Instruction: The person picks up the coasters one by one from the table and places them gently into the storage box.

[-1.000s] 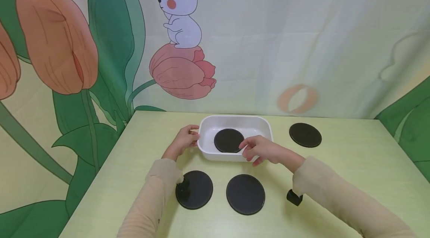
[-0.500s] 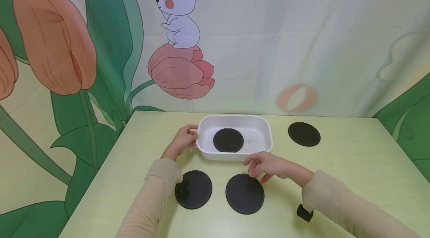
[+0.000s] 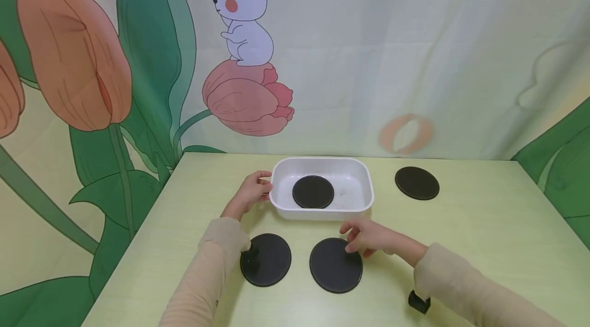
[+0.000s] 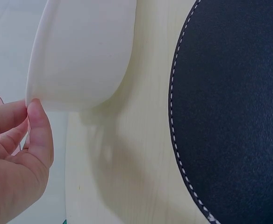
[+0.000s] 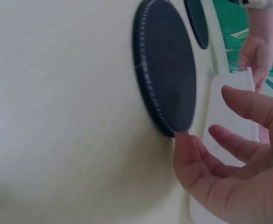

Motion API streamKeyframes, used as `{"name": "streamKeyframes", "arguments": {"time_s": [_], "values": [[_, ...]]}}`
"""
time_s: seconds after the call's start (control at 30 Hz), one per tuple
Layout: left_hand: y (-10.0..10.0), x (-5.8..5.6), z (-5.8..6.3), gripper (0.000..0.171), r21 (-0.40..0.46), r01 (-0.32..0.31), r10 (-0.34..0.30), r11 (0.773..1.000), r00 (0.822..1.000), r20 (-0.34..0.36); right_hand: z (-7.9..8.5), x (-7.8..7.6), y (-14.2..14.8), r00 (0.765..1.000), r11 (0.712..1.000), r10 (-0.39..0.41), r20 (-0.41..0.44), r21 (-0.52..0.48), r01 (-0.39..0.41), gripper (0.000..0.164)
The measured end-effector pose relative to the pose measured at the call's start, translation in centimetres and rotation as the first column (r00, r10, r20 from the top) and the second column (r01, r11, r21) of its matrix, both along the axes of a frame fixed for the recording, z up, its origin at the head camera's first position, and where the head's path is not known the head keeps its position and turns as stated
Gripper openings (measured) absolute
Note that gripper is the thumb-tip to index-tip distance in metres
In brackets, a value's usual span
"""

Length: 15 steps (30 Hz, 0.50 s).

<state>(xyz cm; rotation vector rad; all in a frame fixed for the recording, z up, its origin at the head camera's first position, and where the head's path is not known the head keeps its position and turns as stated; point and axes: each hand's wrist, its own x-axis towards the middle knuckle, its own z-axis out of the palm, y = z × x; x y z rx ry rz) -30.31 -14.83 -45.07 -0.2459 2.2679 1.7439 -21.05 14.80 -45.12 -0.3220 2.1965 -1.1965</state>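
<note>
A white, deep rectangular tray point(image 3: 322, 214) with rounded corners stands at the back of the table. Inside it, toward the left, is a round black coaster point(image 3: 313, 192). My left hand point(image 3: 252, 192) holds the tray's left end, and the left wrist view has thumb and forefinger pinching its rim. My right hand point(image 3: 371, 237) hovers at the upper right edge of another black coaster point(image 3: 336, 265), which lies on the table with white stitching round its border. In the right wrist view the fingers are spread and loosely bent, one fingertip point(image 5: 185, 140) right at the coaster's edge.
A third black coaster point(image 3: 266, 260) lies front left, partly under the left sleeve point(image 3: 226, 240). Another coaster point(image 3: 417, 183) sits at the back right, beside the tray. The pale table point(image 3: 484, 214) ends at a printed curtain point(image 3: 345, 60).
My right hand has drawn back from over the tray, toward me and slightly right, down to the near coaster. My left hand has stayed on the tray's left end.
</note>
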Motion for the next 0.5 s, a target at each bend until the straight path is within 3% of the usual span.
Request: {"name": "streamKeyframes", "arguments": {"time_s": [0.27,0.5], "values": [[0.1,0.0,0.0,0.038,0.0,-0.004,0.004,1.0,1.0,0.003,-1.5,0.1,-0.4,0.992,0.999,-0.01,-0.128,0.048,0.016,0.038],[0.1,0.0,0.1,0.038,-0.001,-0.004,0.004,1.0,1.0,0.01,-2.3,-0.2,-0.9,0.965,0.987,0.032,-0.262,0.161,0.011,0.036]]}}
